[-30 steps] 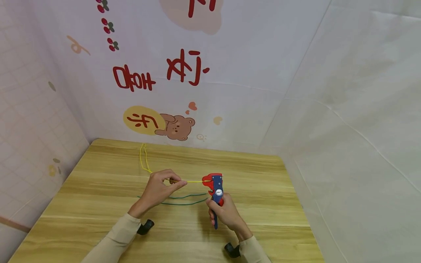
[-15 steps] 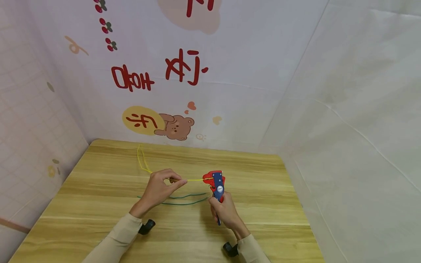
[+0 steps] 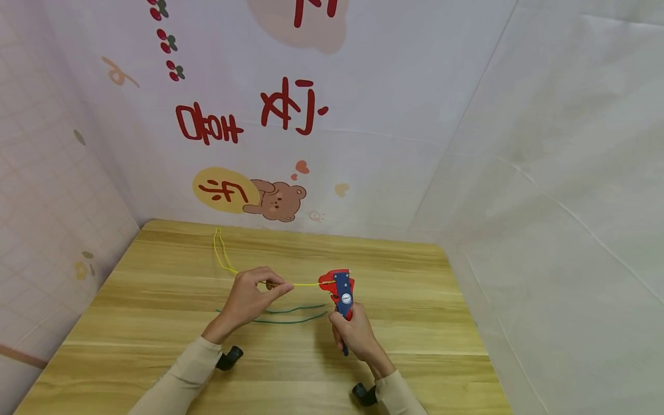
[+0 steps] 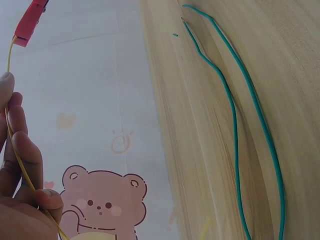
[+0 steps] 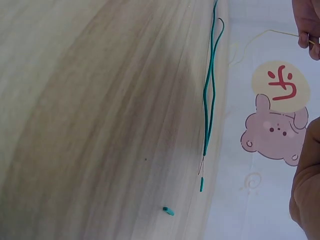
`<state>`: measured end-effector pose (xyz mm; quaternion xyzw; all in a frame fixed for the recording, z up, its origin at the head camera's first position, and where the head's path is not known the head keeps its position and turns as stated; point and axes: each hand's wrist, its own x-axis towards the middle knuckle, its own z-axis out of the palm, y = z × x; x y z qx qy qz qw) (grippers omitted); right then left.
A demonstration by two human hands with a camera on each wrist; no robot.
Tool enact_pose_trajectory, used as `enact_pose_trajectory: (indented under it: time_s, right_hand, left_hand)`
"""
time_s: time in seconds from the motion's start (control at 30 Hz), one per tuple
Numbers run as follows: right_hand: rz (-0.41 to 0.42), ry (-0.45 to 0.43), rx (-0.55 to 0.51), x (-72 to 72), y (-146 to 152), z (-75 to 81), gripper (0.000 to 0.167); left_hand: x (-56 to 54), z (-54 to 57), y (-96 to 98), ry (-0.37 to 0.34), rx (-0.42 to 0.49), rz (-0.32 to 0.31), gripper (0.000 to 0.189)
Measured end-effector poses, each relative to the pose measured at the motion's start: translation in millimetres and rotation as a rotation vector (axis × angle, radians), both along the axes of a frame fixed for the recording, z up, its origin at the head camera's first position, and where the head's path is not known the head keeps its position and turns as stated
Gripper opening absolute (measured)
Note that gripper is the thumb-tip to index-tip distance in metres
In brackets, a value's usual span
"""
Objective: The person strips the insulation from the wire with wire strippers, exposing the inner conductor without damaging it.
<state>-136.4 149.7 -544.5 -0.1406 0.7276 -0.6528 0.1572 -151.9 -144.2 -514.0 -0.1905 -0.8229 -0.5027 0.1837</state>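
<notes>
My left hand [image 3: 254, 300] pinches a yellow wire [image 3: 306, 284] between thumb and fingers. The wire runs rightward, nearly straight, into the red jaws of a red and blue wire stripper [image 3: 343, 295]. My right hand [image 3: 355, 331] grips the stripper by its handles, above the table. Behind the left hand the rest of the yellow wire loops toward the back wall. In the left wrist view, the wire passes along the fingers [image 4: 30, 155] up to the stripper's red tip [image 4: 30, 25]. The right wrist view shows only part of the right hand [image 5: 307, 185]; the stripper is out of frame there.
Below the hands, a green wire [image 3: 295, 322] lies doubled on the wooden table [image 3: 415, 346]. Thin bare strands [image 5: 202, 165] show at its ends. Short green insulation bits [image 5: 168, 211] lie nearby. A printed white backdrop [image 3: 373, 144] stands behind the table.
The stripper has shifted slightly right and upward and tilted a little, with the right hand's fingers drawn closer round its handles. The yellow loop at the back has slid slightly left.
</notes>
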Motion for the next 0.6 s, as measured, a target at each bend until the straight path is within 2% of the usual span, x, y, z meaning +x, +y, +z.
enact_pose_trajectory:
  time_s: [0.2, 0.43, 0.6]
  right_hand:
    - [0.000, 0.014, 0.004, -0.7, 0.0, 0.3, 0.031]
    - [0.001, -0.015, -0.001, -0.5, -0.4, -1.2, 0.031]
    - [0.006, -0.024, 0.004, -1.2, -0.2, -3.6, 0.025]
  left_hand:
    - [0.2, -0.6, -1.7, -0.014, -0.002, -0.006, 0.014]
    - [1.0, -0.2, -2.9, -0.031, -0.003, -0.004, 0.013]
    - [1.5, -0.4, -3.9, -0.052, 0.005, -0.001, 0.014]
